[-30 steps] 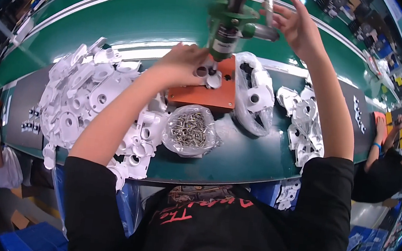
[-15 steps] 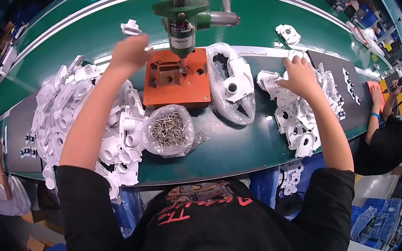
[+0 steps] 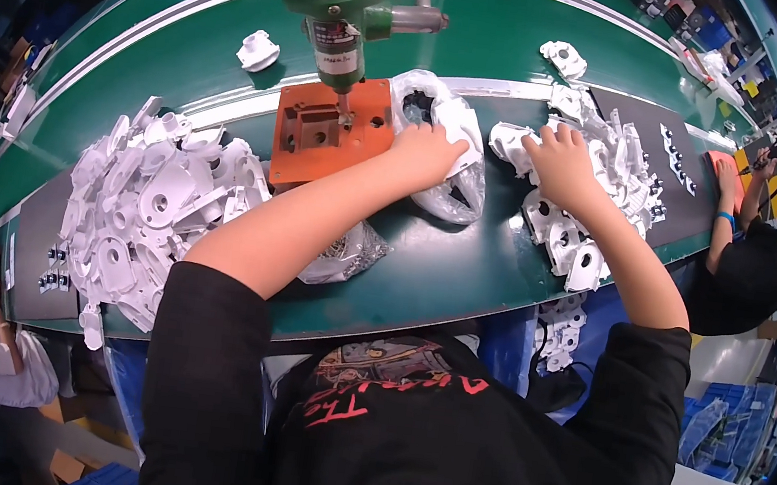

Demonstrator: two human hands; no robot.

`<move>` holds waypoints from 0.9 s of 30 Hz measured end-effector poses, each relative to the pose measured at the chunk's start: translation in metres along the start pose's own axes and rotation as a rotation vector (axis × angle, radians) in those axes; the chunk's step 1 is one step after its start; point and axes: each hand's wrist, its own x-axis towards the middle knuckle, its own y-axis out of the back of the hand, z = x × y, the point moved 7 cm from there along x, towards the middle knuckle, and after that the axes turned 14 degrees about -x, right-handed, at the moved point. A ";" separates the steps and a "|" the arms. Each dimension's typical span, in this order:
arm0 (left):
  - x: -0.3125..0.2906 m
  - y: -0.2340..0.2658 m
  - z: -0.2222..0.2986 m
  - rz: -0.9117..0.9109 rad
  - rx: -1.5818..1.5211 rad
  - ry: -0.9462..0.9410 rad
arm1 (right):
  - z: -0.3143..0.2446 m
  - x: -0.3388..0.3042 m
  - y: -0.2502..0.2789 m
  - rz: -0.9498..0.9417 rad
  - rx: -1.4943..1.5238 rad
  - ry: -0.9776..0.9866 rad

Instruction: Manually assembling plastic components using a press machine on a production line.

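My left hand [image 3: 426, 158] reaches across to a white plastic part [image 3: 465, 136] lying on a clear plastic bag, its fingers curled at the part's edge. My right hand [image 3: 561, 167] is at the near-left side of the right pile, fingers bent on a white plastic housing [image 3: 514, 145]; the exact grip is partly hidden. Between the piles stands an orange fixture block [image 3: 306, 163] with its recess showing no white part. The green-bodied driver tool [image 3: 336, 50] points down over it. A bag of screws [image 3: 348, 255] is mostly covered by my left forearm.
A large heap of white plastic parts [image 3: 155, 204] lies left, another pile [image 3: 599, 186] right. One white part [image 3: 258, 51] sits alone on the green belt [image 3: 203, 16], another [image 3: 563, 58] farther right. A co-worker [image 3: 756, 254] sits at the right; another person is at the left edge.
My left hand has let go of the white part on the belt and swung right to the part on the plastic bag. My right hand has moved slightly nearer and left, onto the housing.
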 end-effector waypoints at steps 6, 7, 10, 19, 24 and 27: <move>0.004 0.029 0.011 0.014 -0.141 -0.045 | 0.022 -0.007 -0.010 -0.104 0.140 0.019; -0.001 0.039 0.014 0.072 -0.247 -0.076 | 0.026 -0.007 -0.007 -0.119 0.148 0.033; -0.030 0.076 0.029 0.177 -0.630 -0.057 | 0.043 -0.015 0.022 -0.047 0.214 -0.054; -0.134 0.085 0.051 0.586 -1.259 0.026 | -0.038 -0.046 0.110 0.452 1.999 -0.150; -0.169 0.067 0.051 0.731 -1.144 0.075 | -0.094 -0.039 0.140 0.426 2.221 -0.116; -0.185 0.074 0.052 0.759 -1.109 0.072 | -0.120 -0.036 0.128 0.325 2.371 -0.148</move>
